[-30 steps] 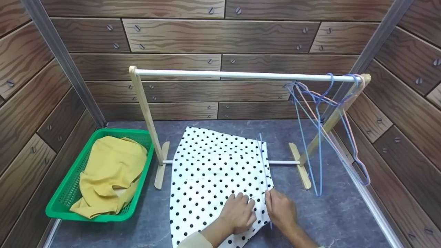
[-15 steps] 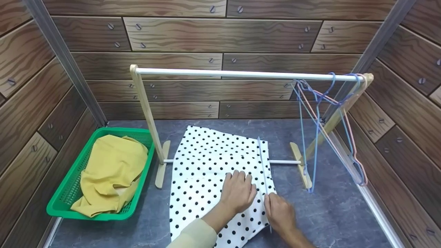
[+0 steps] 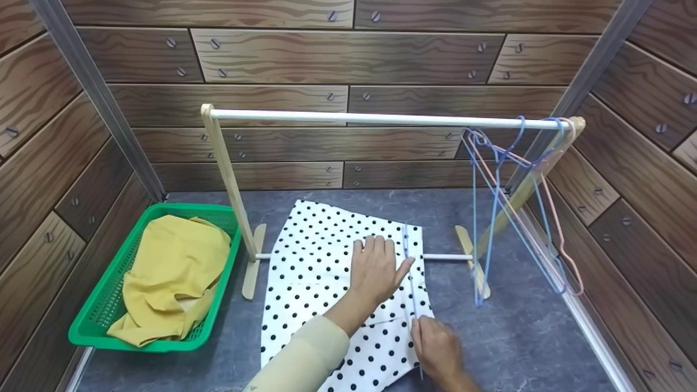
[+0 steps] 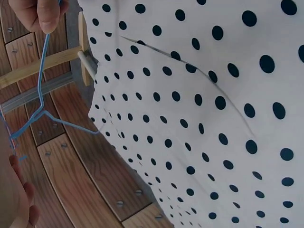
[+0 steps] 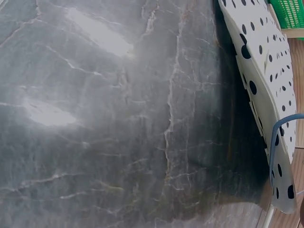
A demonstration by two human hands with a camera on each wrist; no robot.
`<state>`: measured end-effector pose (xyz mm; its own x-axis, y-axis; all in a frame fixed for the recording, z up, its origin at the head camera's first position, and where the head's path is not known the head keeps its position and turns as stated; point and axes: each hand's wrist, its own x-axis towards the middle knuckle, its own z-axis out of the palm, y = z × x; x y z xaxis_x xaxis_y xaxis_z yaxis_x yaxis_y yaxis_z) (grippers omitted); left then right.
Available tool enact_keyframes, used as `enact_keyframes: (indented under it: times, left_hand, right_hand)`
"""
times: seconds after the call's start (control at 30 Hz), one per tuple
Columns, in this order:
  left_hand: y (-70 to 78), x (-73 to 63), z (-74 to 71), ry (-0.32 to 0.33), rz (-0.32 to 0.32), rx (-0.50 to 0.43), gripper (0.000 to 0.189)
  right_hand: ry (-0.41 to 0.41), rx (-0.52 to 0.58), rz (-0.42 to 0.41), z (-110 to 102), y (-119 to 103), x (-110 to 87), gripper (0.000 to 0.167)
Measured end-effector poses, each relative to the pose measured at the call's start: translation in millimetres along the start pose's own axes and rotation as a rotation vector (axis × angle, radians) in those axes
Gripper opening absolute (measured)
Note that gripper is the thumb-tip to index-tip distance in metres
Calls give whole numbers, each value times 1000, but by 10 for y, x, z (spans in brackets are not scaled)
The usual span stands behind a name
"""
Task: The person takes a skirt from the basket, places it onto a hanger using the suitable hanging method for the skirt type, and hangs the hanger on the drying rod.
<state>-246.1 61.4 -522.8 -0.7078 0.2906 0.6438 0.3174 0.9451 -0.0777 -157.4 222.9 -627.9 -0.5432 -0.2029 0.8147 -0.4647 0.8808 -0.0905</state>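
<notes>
A white cloth with black dots (image 3: 321, 261) lies spread over the floor and the rack's lower bar. My left hand (image 3: 375, 269) rests on it with fingers straight, the thumb reaching to a blue wire hanger (image 3: 412, 288) near the cloth's right edge. My right hand (image 3: 437, 348) grips that hanger close to the cloth's lower right corner. In the left wrist view, the right hand (image 4: 38, 12) pinches the blue hanger (image 4: 41, 78), and part of the left hand (image 4: 21, 194) shows at the left edge. The right wrist view catches the hanger wire (image 5: 275, 137) against the dotted cloth (image 5: 268, 80).
A clothes rack with a white top rail (image 3: 348, 117) stands behind the hands. Blue and pink hangers (image 3: 493, 179) hang at its right end. On the left is a green basket (image 3: 81, 326) holding yellow cloth (image 3: 179, 267). Plank-patterned walls surround the grey floor (image 3: 533, 337).
My left hand has slid forward over the dotted cloth, its fingers straightening. The right hand has drawn slightly back toward me with the hanger. The hangers on the rail have swung a little.
</notes>
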Motion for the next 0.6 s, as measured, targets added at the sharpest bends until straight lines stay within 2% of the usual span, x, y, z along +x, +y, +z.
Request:
enact_keyframes:
  times: [0.07, 0.17, 0.3, 0.37, 0.47, 0.6]
  left_hand:
    - [19, 46, 23, -39, -27, 5, 62]
    - [40, 100, 60, -131, -67, -12, 62]
    - [53, 134, 107, -269, -64, -38, 53]
    - [62, 130, 128, -316, -55, -57, 52]
    - [85, 107, 159, -343, -53, -77, 52]
    - [112, 73, 200, -330, -67, -82, 50]
  right_hand:
    - [13, 10, -19, 19, -28, -32, 32]
    - [-11, 40, -30, 26, -69, -85, 32]
    - [-77, 69, -28, -1, -77, -150, 31]
    - [-94, 69, -41, -18, -44, -164, 31]
    - [-103, 60, -64, -36, 54, -146, 29]
    - [-81, 34, -50, -33, 226, -36, 22]
